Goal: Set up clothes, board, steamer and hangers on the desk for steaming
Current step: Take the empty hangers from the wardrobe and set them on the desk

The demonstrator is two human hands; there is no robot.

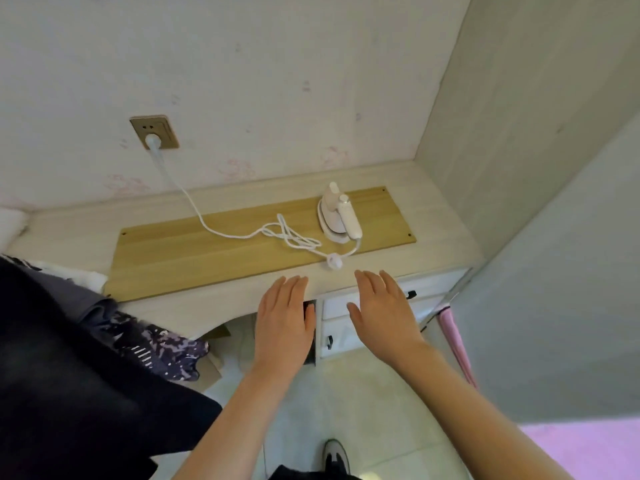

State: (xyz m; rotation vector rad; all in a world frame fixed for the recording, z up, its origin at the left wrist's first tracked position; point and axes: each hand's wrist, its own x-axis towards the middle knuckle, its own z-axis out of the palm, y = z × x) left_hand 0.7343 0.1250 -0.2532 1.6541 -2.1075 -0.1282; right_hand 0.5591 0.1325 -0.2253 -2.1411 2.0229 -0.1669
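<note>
A light wooden board (214, 251) lies flat on the pale desk (214, 306). A small white steamer (337, 216) stands on the board's right part. Its white cord (287, 237) loops across the board and runs up to a wall socket (154, 132), where it is plugged in. Dark and patterned clothes (104, 334) are heaped at the desk's left end and hang over its front edge. My left hand (284, 317) and my right hand (384, 310) hover flat, fingers straight, over the desk's front edge, holding nothing. No hangers are in view.
White drawers (367, 306) with dark handles sit under the desk's right side. A grey cabinet wall (519, 168) closes off the right. A pink cloth (457, 344) hangs by the cabinet. My shoe (336, 455) stands on the pale floor.
</note>
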